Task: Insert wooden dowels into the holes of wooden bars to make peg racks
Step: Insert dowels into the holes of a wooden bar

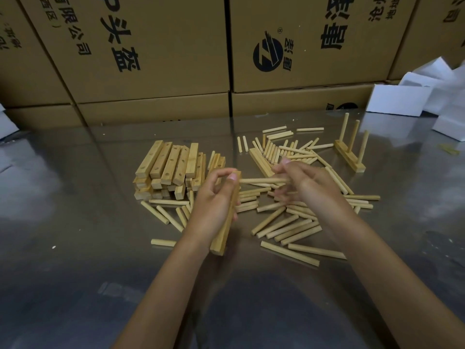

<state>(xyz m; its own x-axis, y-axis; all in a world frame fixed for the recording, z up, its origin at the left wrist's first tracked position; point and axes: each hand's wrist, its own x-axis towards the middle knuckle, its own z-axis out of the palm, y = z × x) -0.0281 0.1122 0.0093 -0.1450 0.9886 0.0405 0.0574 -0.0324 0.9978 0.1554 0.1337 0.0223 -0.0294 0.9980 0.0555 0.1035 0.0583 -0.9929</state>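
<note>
Above the table point(75, 222), left hand point(211, 205) fingers clamped on bar point(226, 222); right hand point(302, 182) fingers pinching dowel point(259, 181)

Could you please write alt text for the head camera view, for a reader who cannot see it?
A person's left hand holds a wooden bar while the right hand brings a dowel sideways to its upper end. On the metal table lie stacked bars, loose dowels and a finished three-peg rack, before cardboard boxes.
</note>
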